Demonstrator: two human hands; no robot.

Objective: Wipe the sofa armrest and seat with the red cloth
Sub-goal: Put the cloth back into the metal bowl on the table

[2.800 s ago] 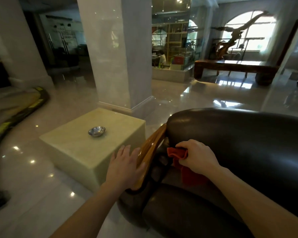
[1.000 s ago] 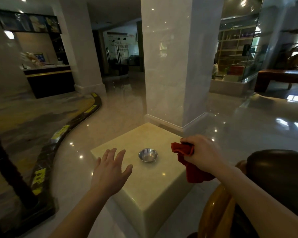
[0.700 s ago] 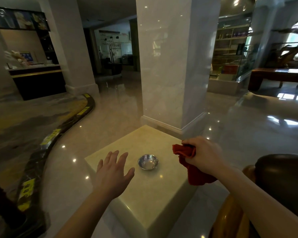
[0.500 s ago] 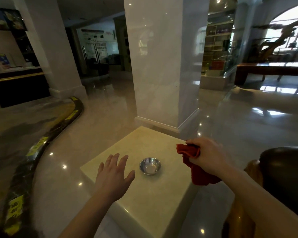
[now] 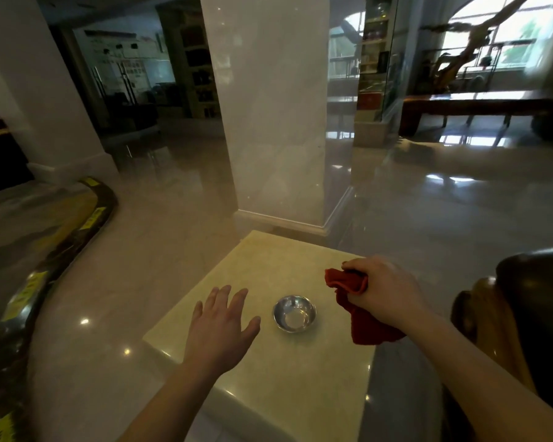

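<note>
At lower right of centre, the right hand [image 5: 384,293] is fisted around the crumpled red cloth [image 5: 358,309], which dangles over the pale yellow stone block table [image 5: 268,371]. The left hand [image 5: 219,327] hovers flat, fingers spread, holding nothing, beside the small shiny metal bowl [image 5: 294,313]. The dark leather sofa armrest [image 5: 537,301] sits at the right edge.

Glossy marble floor [image 5: 160,237] reflecting ceiling lights. White square pillar [image 5: 268,106] centre, another pillar [image 5: 35,90] left. Arched window [image 5: 508,36] bright far right, long wooden bench [image 5: 479,105] below it. Cream stone surface [image 5: 268,260] in foreground.
</note>
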